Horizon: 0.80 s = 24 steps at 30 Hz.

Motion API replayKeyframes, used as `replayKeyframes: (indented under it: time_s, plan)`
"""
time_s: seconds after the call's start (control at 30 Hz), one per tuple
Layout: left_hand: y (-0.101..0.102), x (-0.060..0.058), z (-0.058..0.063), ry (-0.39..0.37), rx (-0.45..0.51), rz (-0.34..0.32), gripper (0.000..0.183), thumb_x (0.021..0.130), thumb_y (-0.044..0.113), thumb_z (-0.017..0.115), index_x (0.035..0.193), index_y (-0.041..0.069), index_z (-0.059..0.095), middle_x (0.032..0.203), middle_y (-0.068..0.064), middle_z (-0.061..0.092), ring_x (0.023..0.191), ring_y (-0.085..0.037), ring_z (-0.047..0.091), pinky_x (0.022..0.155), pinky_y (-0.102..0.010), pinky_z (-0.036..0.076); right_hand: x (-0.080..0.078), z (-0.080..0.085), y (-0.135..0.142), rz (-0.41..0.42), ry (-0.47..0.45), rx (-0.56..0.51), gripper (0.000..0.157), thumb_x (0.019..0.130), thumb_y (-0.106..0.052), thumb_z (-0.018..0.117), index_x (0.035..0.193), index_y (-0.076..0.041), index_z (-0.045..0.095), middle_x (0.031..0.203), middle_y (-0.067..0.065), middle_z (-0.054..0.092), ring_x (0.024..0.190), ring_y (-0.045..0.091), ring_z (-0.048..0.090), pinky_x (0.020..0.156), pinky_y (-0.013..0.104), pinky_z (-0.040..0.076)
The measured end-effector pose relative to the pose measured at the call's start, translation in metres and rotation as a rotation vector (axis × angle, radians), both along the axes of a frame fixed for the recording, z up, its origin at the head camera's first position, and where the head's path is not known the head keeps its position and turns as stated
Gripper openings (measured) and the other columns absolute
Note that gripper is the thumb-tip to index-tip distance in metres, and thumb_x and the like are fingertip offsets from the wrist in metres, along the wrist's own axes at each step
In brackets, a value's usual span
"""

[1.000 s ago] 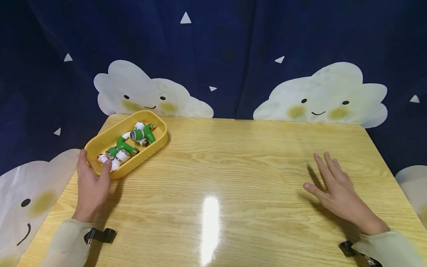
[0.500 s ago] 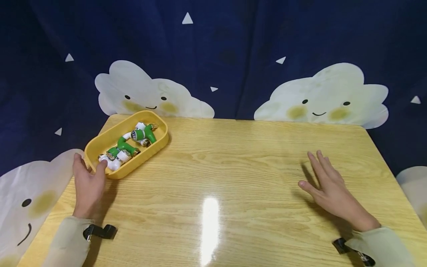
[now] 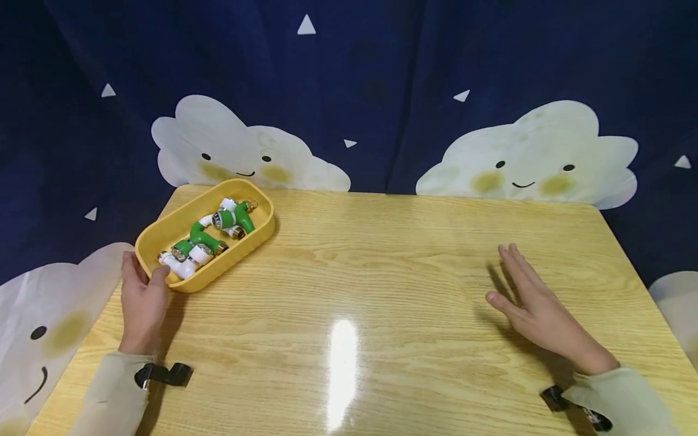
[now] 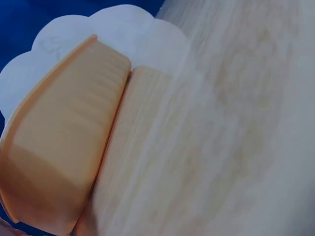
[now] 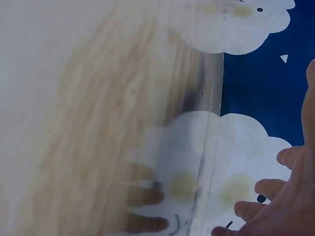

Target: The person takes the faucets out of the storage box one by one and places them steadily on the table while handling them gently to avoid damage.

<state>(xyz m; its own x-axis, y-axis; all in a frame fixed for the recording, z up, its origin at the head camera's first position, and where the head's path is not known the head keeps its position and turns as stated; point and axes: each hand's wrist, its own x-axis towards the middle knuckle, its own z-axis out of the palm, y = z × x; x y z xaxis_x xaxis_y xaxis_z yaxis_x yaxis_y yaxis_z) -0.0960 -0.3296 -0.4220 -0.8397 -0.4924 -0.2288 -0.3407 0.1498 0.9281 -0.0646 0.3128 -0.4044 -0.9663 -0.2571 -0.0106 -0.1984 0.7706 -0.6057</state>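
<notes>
A yellow oblong plastic basket [image 3: 234, 259] stands at the table's back left. Inside it lie several green and white pipe fittings [image 3: 206, 241] with brass-coloured ends. My left hand [image 3: 144, 306] is at the basket's near left end, thumb by the rim and fingers along the outside; whether it touches cannot be told. The left wrist view shows the basket's outer side [image 4: 64, 132], with only a sliver of hand in the lower left corner. Over the table's right side my right hand [image 3: 537, 309] hovers with straight fingers, holding nothing. In the right wrist view its fingers [image 5: 263, 187] are spread.
The wood-grain table [image 3: 382, 278] carries a bright light reflection near its front. Behind it hangs a dark blue curtain [image 3: 382, 72] with white clouds and triangles. A black camera strap [image 3: 163, 374] sits on each sleeved wrist.
My left hand has drawn back slightly, its thumb coming from inside the basket's rim to the rim's edge. The right hand has moved a little to the left. The fittings lie as before.
</notes>
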Motion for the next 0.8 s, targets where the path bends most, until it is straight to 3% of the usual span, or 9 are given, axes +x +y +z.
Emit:
replayKeyframes:
  time_s: [0.1,0.4,0.8]
  plan:
    - [-0.001,-0.001,0.000,-0.018,-0.013,-0.008,0.082,0.106,0.020,0.040,0.163,0.028,-0.020,0.172,0.016,-0.014,0.160,-0.002,-0.007,0.130,-0.025,0.004,-0.001,0.002,-0.002,0.012,-0.003,-0.015,0.088,0.104,-0.030,0.060,0.166,-0.032,-0.002,0.175,0.011,-0.010,0.157,0.056,0.005,0.104,0.085,0.022]
    - [-0.003,-0.001,0.000,-0.050,-0.061,-0.012,0.080,0.104,0.017,0.034,0.162,0.032,-0.018,0.171,0.016,-0.016,0.159,-0.003,-0.006,0.131,-0.028,0.004,-0.010,0.003,-0.018,0.021,0.034,-0.063,0.084,0.105,-0.028,0.058,0.166,-0.033,-0.001,0.176,0.010,-0.004,0.160,0.050,0.004,0.112,0.081,0.015]
    - [-0.004,-0.003,-0.002,0.006,-0.045,-0.027,0.081,0.102,0.012,0.033,0.164,0.028,-0.016,0.172,0.015,-0.015,0.160,-0.004,-0.004,0.130,-0.026,0.007,-0.018,0.002,-0.041,0.045,0.031,-0.092,0.083,0.106,-0.029,0.056,0.166,-0.033,-0.002,0.176,0.009,-0.003,0.160,0.048,0.004,0.117,0.078,0.014]
